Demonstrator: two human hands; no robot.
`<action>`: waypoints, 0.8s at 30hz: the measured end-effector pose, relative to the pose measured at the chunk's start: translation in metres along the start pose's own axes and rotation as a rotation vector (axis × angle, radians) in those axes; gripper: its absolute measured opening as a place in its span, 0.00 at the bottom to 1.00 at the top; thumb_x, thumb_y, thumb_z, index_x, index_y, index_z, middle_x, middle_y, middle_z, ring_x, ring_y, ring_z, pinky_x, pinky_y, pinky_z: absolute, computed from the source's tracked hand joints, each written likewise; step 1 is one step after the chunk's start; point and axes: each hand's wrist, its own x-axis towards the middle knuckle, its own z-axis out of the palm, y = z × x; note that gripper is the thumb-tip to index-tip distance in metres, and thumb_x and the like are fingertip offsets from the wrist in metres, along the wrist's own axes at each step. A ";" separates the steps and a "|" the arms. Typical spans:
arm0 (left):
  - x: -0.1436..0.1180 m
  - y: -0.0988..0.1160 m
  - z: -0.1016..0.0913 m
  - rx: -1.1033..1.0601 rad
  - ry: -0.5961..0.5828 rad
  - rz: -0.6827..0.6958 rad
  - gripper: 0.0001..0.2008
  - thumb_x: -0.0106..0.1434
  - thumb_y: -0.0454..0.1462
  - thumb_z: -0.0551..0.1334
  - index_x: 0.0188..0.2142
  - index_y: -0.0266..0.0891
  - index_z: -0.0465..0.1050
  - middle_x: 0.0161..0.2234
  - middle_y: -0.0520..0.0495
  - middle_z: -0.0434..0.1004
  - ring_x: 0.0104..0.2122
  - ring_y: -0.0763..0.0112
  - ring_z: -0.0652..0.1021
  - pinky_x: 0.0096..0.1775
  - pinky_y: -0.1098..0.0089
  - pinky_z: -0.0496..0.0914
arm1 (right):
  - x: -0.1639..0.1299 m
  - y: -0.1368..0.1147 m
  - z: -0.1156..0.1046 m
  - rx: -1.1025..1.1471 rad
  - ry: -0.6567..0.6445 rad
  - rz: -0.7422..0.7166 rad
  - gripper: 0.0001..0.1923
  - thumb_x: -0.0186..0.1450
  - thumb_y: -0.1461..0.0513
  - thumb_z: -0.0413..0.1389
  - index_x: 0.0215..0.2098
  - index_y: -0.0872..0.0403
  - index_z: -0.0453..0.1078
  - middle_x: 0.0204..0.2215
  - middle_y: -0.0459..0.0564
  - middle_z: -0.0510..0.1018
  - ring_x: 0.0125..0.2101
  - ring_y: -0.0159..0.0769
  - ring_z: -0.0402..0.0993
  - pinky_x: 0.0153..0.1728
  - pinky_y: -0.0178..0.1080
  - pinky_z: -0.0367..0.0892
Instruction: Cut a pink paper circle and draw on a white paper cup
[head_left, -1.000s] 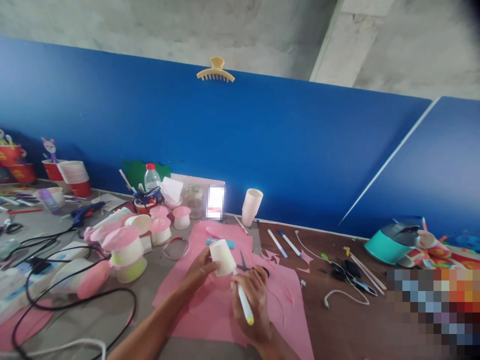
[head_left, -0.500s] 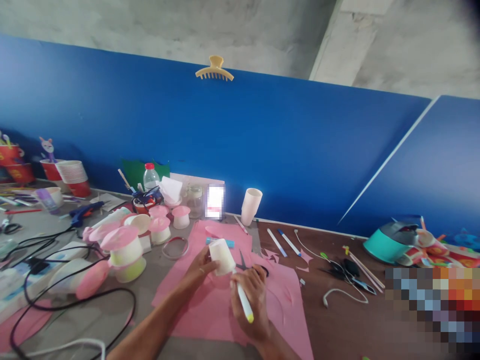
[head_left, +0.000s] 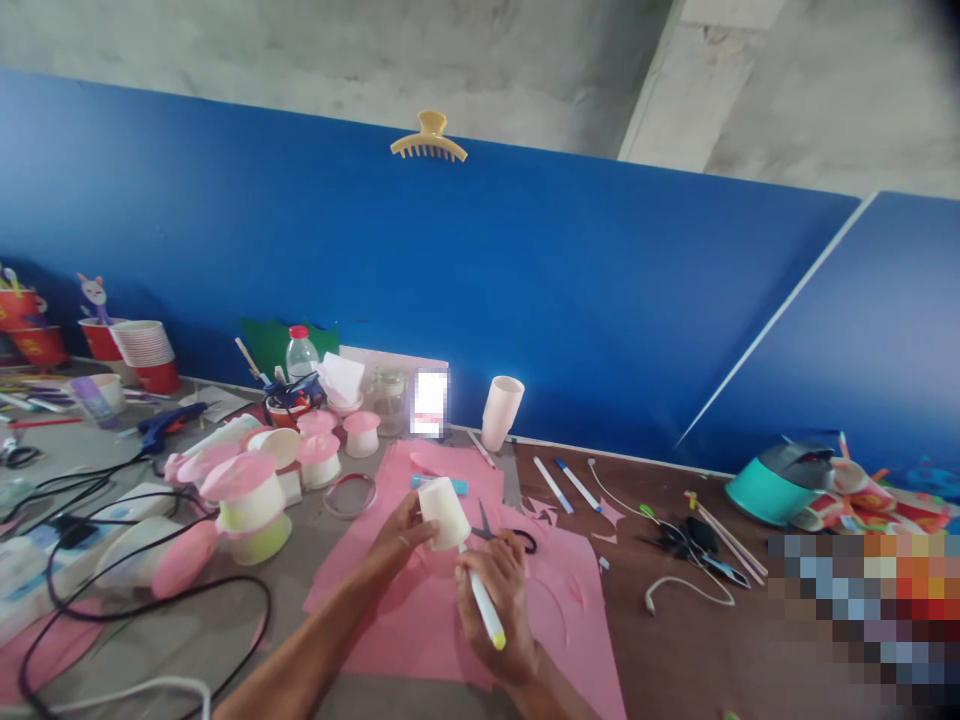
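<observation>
My left hand point(head_left: 409, 530) is closed around a white paper cup point(head_left: 444, 513), held tilted over sheets of pink paper point(head_left: 420, 630). In my right hand point(head_left: 499, 600) is a white marker point(head_left: 486, 608) with a yellow end toward me. The marker's far end points at the cup's lower rim; whether it touches is too small to tell. Scissors point(head_left: 531, 541) with dark handles lie on the paper just beyond my right hand, partly hidden by it. Behind the cup a blue tube point(head_left: 459, 487) rests on the pink sheets.
Pink-topped cups point(head_left: 247, 500) and black cables point(head_left: 52, 570) crowd the left side. A blue glue gun point(head_left: 161, 425) lies farther back. Stacked cups point(head_left: 501, 410) stand by the blue partition point(head_left: 555, 290). Two markers point(head_left: 577, 485), a white cord point(head_left: 690, 590) and a teal container point(head_left: 772, 490) are on the right.
My right hand and the marker have shifted slightly to the left. My left hand and the cup stay nearly where they were.
</observation>
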 end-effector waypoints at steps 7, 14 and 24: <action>0.000 -0.002 0.000 -0.006 0.004 0.002 0.29 0.50 0.47 0.73 0.50 0.40 0.74 0.43 0.43 0.79 0.44 0.54 0.77 0.45 0.61 0.70 | -0.004 -0.004 0.007 0.012 -0.037 -0.026 0.09 0.65 0.70 0.49 0.35 0.50 0.66 0.25 0.44 0.72 0.27 0.37 0.70 0.47 0.49 0.64; 0.000 0.001 -0.001 0.013 0.010 0.013 0.25 0.52 0.46 0.72 0.48 0.40 0.74 0.42 0.44 0.78 0.44 0.56 0.77 0.44 0.62 0.70 | -0.004 -0.003 0.003 0.008 -0.014 -0.006 0.09 0.66 0.70 0.49 0.37 0.50 0.66 0.26 0.44 0.72 0.28 0.36 0.70 0.48 0.49 0.64; 0.001 -0.004 -0.002 -0.031 0.018 0.017 0.26 0.52 0.45 0.73 0.49 0.40 0.73 0.42 0.45 0.78 0.41 0.60 0.77 0.41 0.65 0.70 | -0.001 -0.006 0.003 0.012 -0.040 -0.055 0.10 0.64 0.71 0.49 0.36 0.51 0.67 0.26 0.44 0.73 0.28 0.37 0.70 0.47 0.48 0.64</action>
